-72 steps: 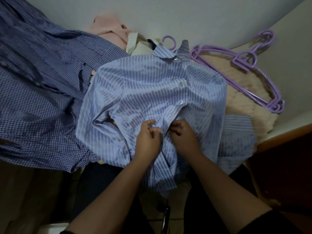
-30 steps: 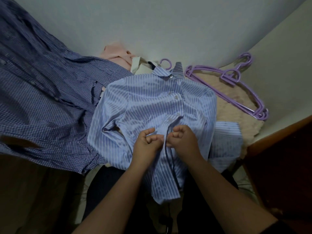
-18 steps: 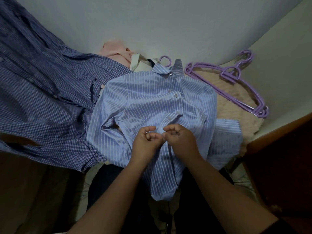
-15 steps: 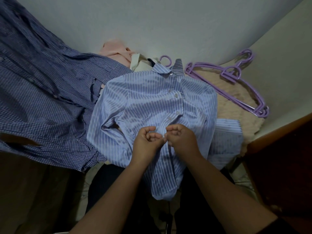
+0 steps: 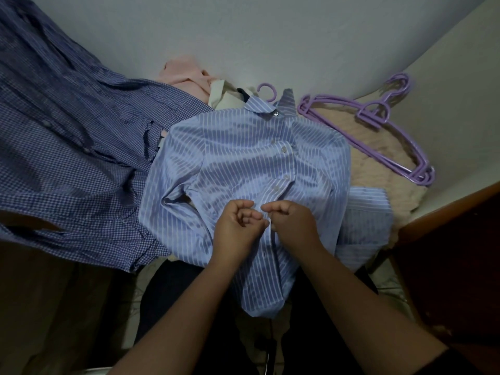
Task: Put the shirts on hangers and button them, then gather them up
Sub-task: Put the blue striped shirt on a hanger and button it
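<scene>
A light blue striped shirt lies front up in the middle, on a purple hanger whose hook sticks out above the collar. Its upper buttons are closed. My left hand and my right hand meet low on the placket, each pinching a front edge of the shirt with curled fingers. The button between them is hidden by my fingers. A dark blue checked shirt lies spread out to the left.
Spare purple hangers lie on a beige fluffy cover at the right. Pink and cream garments sit bunched behind the collar by the white wall. A dark wooden edge runs along the right.
Both hands have stayed together on the lower placket with small finger movements. The view has tilted slightly since 2.4 s ago, so the shirt sits lower in the frame.
</scene>
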`<state>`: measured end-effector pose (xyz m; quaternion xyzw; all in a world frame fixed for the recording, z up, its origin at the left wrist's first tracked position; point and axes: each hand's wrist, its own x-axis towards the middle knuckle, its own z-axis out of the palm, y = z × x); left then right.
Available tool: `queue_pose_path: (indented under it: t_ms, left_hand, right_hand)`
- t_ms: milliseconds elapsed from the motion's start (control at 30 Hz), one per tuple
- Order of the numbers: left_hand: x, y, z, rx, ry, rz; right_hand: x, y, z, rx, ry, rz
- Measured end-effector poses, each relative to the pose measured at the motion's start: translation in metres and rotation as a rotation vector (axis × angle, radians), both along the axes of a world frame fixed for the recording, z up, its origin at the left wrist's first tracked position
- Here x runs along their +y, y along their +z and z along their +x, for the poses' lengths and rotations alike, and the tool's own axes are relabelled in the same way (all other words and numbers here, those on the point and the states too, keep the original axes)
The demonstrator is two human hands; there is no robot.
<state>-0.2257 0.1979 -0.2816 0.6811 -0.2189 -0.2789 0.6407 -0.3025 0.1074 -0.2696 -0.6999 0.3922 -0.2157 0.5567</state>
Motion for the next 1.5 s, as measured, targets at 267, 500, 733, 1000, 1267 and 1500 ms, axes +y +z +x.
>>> queue_pose_path:
  t_ms: [267, 500, 733, 1000, 1267, 1500]
  left_hand:
    - [-0.002, -0.003, 0.001, -0.045, -0.044, 0.03]
    - [-0.003, -0.007, 0.015, 0.129, -0.085, 0.02]
    - [-0.011, -0.009, 0.024, 0.392, -0.088, 0.054]
    - [-0.007, -0.024, 0.038, 0.137, -0.059, 0.217]
    - [-0.002, -0.032, 0.035, -0.094, -0.061, 0.33]
    - [0.001, -0.007, 0.052, 0.011, 0.174, 0.063]
  right_hand:
    - [0.0, -0.005, 0.0, -0.134, -0.133, 0.251]
    - [-0.006, -0.015, 0.001, -0.184, -0.086, 0.254]
    - [-0.011, -0.016, 0.0, -0.163, 0.029, 0.077]
    - [-0.023, -0.028, 0.004, -0.168, -0.025, 0.222]
    - [-0.027, -0.041, -0.005, -0.069, -0.076, 0.158]
    - [-0.056, -0.023, -0.009, -0.226, -0.162, 0.11]
